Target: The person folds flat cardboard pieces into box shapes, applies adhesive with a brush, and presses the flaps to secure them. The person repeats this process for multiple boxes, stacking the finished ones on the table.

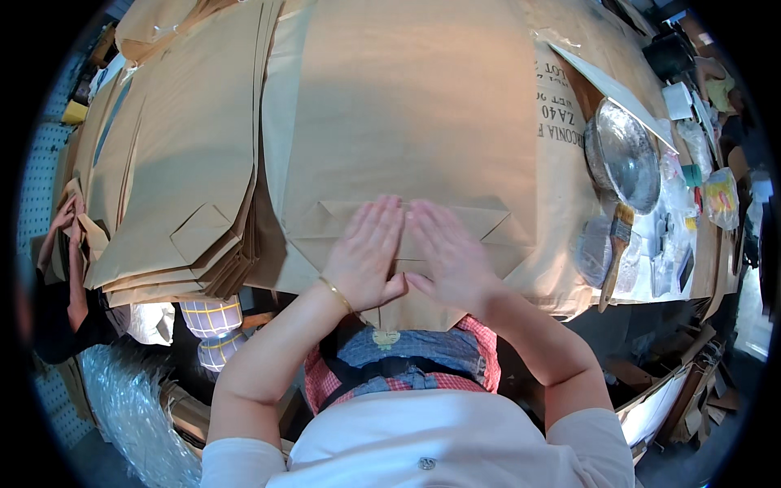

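A large brown paper bag (407,106) lies flat on the work surface in front of me. Its near end is folded into a bag bottom with diagonal creases at both sides, and a paper flap (415,315) sticks out toward my body. My left hand (368,250) lies flat on this folded end, fingers stretched away from me. Beside it, my right hand (450,250) is flat on the paper too, slightly blurred, with its thumb close to the left thumb. Neither hand grips anything. The palms hide the middle of the fold.
Stacked brown paper bags (183,163) fill the left side. To the right are a metal bowl (622,154), a wooden-handled brush (618,252) and clear plastic packets. A co-worker's hands (69,213) hold paper at the far left. Clear plastic film (134,411) is bunched at lower left.
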`<state>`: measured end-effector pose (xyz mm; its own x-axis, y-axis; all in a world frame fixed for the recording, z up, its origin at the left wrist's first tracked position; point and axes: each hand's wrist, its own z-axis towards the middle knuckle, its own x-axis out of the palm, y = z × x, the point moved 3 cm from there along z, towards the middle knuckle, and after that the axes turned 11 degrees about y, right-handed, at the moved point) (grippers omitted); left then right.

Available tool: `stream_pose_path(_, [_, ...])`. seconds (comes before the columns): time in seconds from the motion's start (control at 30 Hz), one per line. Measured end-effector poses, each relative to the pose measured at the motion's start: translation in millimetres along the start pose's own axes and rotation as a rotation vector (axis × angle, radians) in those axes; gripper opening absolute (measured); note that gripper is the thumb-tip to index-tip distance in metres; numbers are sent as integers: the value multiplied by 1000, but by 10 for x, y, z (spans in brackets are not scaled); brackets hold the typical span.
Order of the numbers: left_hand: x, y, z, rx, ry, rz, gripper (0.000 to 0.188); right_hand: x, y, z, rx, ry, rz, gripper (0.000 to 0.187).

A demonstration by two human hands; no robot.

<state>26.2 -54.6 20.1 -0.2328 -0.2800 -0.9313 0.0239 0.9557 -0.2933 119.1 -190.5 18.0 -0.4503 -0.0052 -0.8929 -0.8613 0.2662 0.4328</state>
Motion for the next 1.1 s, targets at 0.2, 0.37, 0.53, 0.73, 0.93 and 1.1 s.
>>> stream_pose_path(0.2, [27, 492, -421, -245, -29, 58, 107, -93, -410, -545, 220, -102, -68, 94])
stream_pose_path(0.37, [87, 523, -474, -175, -171, 37, 96, -118, -563, -593, 88, -190, 140, 78])
stream_pose_path(0.53, [-144, 674, -397, -205, -427, -410, 63, -331, -714, -664, 290, -337, 225, 52])
stream_pose_path(0.73, [-302, 883, 21, -380, -191, -466, 21, -418, -957, -217, 519, -167, 512, 20])
stream_pose_path(0.93, [-40, 923, -344, -395, -549, -379, 17, -295, -897, -389, 430, -349, 488, 23])
stream_pose_path(1.1, [-119, 724, -479, -409, -745, -250, 26, -80, -819, -781, 543, -507, 145, 46])
